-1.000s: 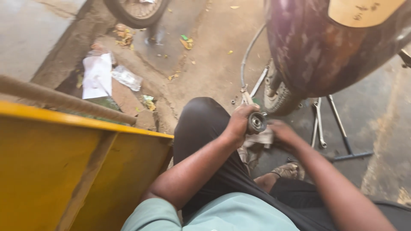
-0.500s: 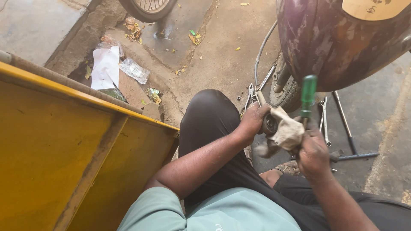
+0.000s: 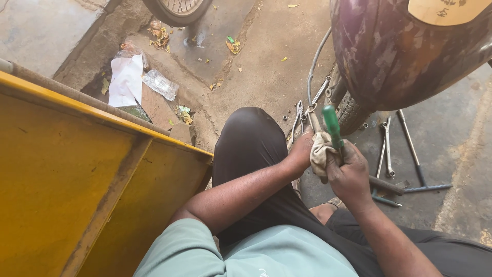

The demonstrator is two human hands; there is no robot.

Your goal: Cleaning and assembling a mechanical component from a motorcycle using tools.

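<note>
- The right hand [image 3: 351, 172] was curled shut around a green-handled screwdriver [image 3: 332, 124], its plastic grip standing up and leaning slightly left above the knuckles; the shaft was hidden below the fist.
- The left hand [image 3: 302, 151] was closed on a crumpled, dirty beige cloth rag [image 3: 320, 152]; the rag sat between the two hands, pressed against the screwdriver just under the green grip; whether anything lay wrapped inside it could not be told.
- Both hands met over the person's raised knee in black trousers [image 3: 251, 146], just beside the worn tyre [image 3: 351, 110] of a scuffed, dark purple scooter body [image 3: 389, 56].
- On the grey concrete floor [image 3: 266, 66] to the right of the hands lay two slim steel spanners [image 3: 385, 146] side by side; a long T-handled metal wrench [image 3: 415, 164] lay just beyond them; a dark metal rod [image 3: 385, 185] showed beneath the right wrist.
- A pair of pliers [image 3: 297, 115] and a few small nuts lay on the floor near the knee; a grey cable [image 3: 313, 61] curved up beside the scooter.
- A yellow-painted metal panel [image 3: 77, 190] filled the left side of the view; beyond it, white paper [image 3: 125, 79] and a clear plastic wrapper [image 3: 160, 83] lay among dry leaves; part of a spoked wheel [image 3: 177, 7] showed at the top edge.
</note>
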